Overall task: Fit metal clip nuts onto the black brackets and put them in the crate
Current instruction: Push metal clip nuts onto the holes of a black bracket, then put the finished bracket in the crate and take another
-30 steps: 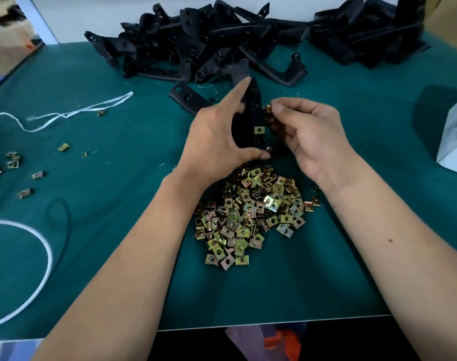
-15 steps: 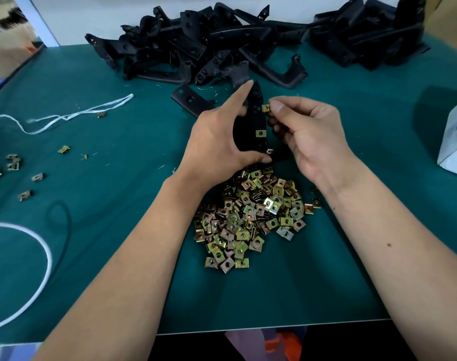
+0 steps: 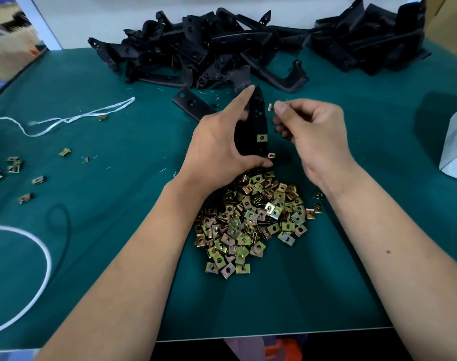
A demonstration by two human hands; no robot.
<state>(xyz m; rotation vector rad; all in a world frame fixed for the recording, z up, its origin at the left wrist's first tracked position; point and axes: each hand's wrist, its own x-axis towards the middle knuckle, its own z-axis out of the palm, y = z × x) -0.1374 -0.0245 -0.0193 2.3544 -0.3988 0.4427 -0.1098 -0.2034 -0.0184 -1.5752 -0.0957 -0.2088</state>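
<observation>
The left hand (image 3: 217,142) grips a black bracket (image 3: 256,123) upright above a heap of clip nuts (image 3: 251,222) on the green worktop (image 3: 118,204), index finger stretched along it and thumb curled under its lower end. One fitted nut (image 3: 261,138) sits on its edge. The right hand (image 3: 316,136) pinches a single clip nut (image 3: 271,107) just beside the bracket's top, not touching it. More brackets (image 3: 209,48) are piled behind.

right hand (image 3: 313,136) with clip nut (image 3: 271,107) now off the bracket (image 3: 257,121)
</observation>
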